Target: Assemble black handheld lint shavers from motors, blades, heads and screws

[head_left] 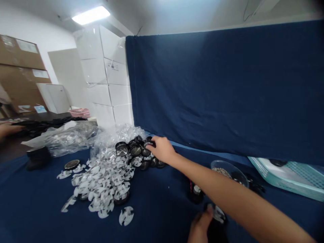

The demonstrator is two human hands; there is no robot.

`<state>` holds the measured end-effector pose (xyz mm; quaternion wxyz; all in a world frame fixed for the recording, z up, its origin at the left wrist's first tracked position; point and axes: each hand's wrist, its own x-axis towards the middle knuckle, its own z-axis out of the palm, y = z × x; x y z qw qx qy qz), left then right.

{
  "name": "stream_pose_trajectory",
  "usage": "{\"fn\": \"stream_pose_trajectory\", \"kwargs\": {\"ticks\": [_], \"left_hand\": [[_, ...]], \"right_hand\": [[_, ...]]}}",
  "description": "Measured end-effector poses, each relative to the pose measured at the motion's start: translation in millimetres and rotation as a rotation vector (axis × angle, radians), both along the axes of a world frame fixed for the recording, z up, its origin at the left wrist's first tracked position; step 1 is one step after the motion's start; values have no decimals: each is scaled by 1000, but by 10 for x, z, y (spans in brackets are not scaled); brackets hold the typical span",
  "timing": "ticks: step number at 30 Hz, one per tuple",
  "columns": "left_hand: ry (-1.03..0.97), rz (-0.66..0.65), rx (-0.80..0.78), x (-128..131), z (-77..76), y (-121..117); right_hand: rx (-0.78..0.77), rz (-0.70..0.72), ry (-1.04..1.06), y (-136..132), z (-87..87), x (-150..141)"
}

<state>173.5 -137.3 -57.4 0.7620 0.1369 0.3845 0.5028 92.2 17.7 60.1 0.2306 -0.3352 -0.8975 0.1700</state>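
Observation:
My right hand (163, 148) reaches across to a heap of round black-rimmed parts with silvery faces (136, 149). Its fingers are closed on one round black part (150, 144) at the heap's right side. Low in view, my left hand (201, 226) is closed on a black piece (217, 231) that has a whitish, shiny part (219, 214) at its top; motion blur hides details. In front of the heap lies a pile of thin white cut-out pieces (101, 182). Under my right forearm sits a small black object with a pale knob and a red strand (196, 194).
Clear plastic bags (73, 136) lie behind the pile, near a black object (37, 157). On the right stand a clear bowl of small parts (227, 170) and a turquoise basket (291, 179). White boxes (108, 77) and a blue curtain (222, 87) rise behind. Another person's hand (10, 130) is far left.

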Motion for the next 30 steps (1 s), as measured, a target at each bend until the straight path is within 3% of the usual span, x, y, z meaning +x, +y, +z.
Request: {"fn": "stream_pose_trajectory", "kwargs": {"ticks": [4, 8, 11, 15, 19, 23, 26, 30], "left_hand": [[47, -32, -91, 97, 53, 34], [113, -51, -156, 156, 115, -3], [147, -55, -158, 160, 147, -10], [161, -10, -108, 168, 168, 6], [125, 30, -68, 155, 140, 17], [103, 64, -59, 103, 113, 55], [109, 124, -15, 86, 147, 75], [139, 181, 62, 118, 208, 43]], "right_hand": [[-209, -39, 146, 40, 148, 823], [-520, -156, 242, 118, -75, 1372], [-710, -150, 371, 117, -240, 1468], [-866, -90, 489, 89, -236, 1215], [-909, -114, 527, 56, -79, 940], [-843, -118, 589, -161, 21, 1223], [-741, -113, 635, -495, -112, 1734], [-633, -278, 765, -930, -474, 2244]]}}
